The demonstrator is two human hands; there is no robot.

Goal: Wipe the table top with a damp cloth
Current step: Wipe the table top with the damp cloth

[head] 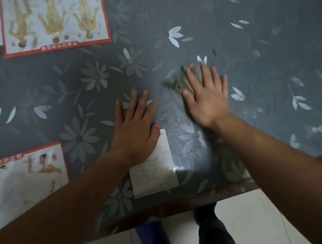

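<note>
Grey cloth [184,80], bunched and crumpled, lying on the table top [246,39] a little right of centre, pinned under the right hand [206,94]. Not clenched: fingers spread flat across the cloth, palm pressing down, with most of the bundle poking out toward the thumb side and past the fingertips. Long axis of the bunch roughly in line with the fingers, slanting away and to the left. A duller, wet-looking sheen on the surface between the cloth and the near edge, probably the strip already covered.

Left hand [135,127] also flat and open, gripping nothing, resting just left of the cloth but apart from it, heel over the corner of a white paper slip [154,177] that seems to sit beneath a clear cover. Likely bracing only.

Further out, two red-bordered printed sheets [54,22] at the far left and near left, likewise under the cover. Tiled floor [249,220] and the person's feet below the near edge.

Right hand plainly the one on the cloth; large dry-looking area stretching to the far right and far side, so plenty apparently left to wipe, best reached by sweeping away from the body
</note>
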